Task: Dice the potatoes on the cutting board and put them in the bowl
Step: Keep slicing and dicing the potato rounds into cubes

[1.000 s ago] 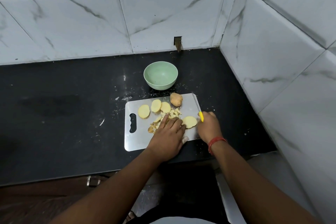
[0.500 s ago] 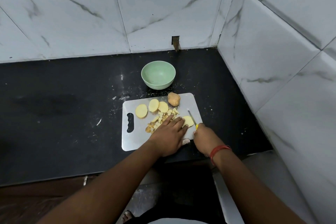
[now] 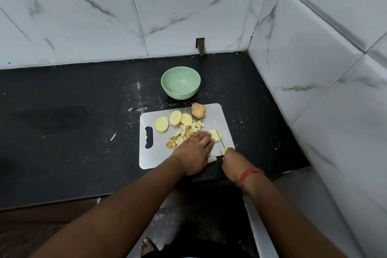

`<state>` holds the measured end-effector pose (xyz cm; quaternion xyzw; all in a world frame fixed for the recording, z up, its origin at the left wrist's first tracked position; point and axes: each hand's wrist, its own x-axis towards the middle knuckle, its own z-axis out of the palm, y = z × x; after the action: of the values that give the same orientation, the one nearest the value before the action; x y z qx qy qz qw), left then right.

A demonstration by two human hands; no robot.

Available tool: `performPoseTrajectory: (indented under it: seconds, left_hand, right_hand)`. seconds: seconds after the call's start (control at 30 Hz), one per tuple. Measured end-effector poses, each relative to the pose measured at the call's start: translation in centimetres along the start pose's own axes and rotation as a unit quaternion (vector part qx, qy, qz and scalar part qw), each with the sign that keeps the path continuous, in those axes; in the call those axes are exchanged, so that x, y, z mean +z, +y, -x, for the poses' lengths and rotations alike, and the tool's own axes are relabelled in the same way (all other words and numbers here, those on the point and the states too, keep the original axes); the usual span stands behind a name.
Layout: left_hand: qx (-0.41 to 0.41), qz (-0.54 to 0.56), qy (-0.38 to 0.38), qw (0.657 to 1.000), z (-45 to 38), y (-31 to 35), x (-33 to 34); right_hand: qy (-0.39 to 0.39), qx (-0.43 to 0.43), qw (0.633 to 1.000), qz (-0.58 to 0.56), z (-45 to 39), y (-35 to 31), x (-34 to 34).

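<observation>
Black worktop, tiled corner: slice being cut at centre frame.
Left hand lies flat on the potato slice; right hand grips the knife — better tuck those fingertips clear.

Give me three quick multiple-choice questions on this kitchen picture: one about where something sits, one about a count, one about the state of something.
1. Where is the green bowl?
A. On the cutting board
B. On the black counter beyond the cutting board
C. In the person's left hand

2. How many round potato slices lie untouched in a row at the far side of the cutting board?
A. One
B. Three
C. Six

3. What is in the bowl?
A. Diced potato
B. Water
C. Nothing visible

Answers:
1. B, it stands on the counter just past the board's far edge.
2. B, three slices sit side by side beside the unpeeled potato piece.
3. C, its inside shows bare; the diced pieces are on the board.
</observation>
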<state>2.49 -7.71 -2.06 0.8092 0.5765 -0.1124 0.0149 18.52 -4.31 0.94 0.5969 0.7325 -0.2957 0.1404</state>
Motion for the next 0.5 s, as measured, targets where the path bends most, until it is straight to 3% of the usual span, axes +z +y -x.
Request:
performPoseTrajectory:
  seconds: [0.27,0.5]
  left_hand:
    - [-0.009,0.008,-0.014,1.0,0.0,0.3,-0.1]
    - [0.017,0.032,-0.009,0.999,0.3,-0.6,-0.3]
  right_hand:
    - [0.002,-0.006,0.999,-0.041,4.0,3.4,1.9]
    - [0.044,-0.028,0.997,-0.05,2.6,1.1,-0.2]
